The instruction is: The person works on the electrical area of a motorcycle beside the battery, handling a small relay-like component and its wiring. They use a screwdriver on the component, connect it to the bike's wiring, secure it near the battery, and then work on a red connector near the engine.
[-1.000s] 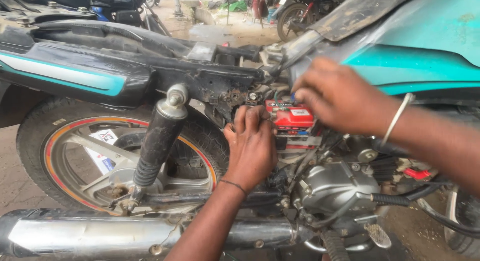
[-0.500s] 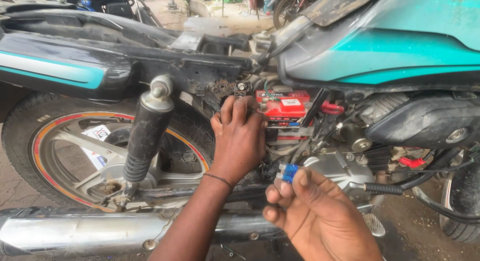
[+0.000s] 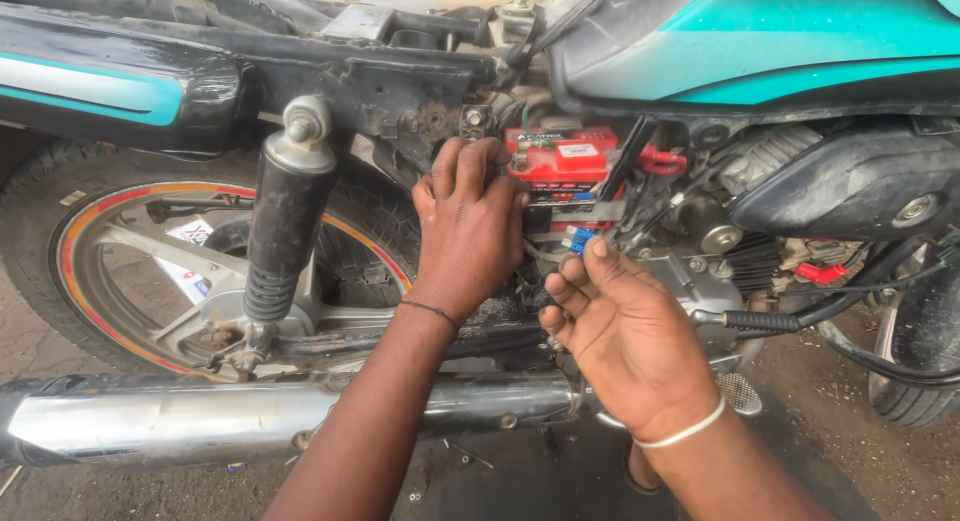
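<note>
- Left hand point(image 3: 468, 231): fingers curled, pressed against the frame beside the red battery point(image 3: 562, 161).
- Right hand point(image 3: 625, 336): fingertips pinching a small blue connector point(image 3: 578, 239) below the battery.

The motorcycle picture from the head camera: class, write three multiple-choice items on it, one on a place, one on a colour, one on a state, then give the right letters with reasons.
1. Where is the left hand?
A. on the exhaust pipe
B. pressed against the left end of the battery
C. on the rear wheel

2. What colour is the battery?
A. red
B. yellow
C. white

3. What is the right hand doing?
A. lying flat on the ground
B. gripping the shock absorber
C. pinching a small blue part at its fingertips

Answers:
1 B, the fingers reach up beside the battery under the frame.
2 A, its case is red with a pale label.
3 C, thumb and fingers close on the blue part just below the battery.
</note>
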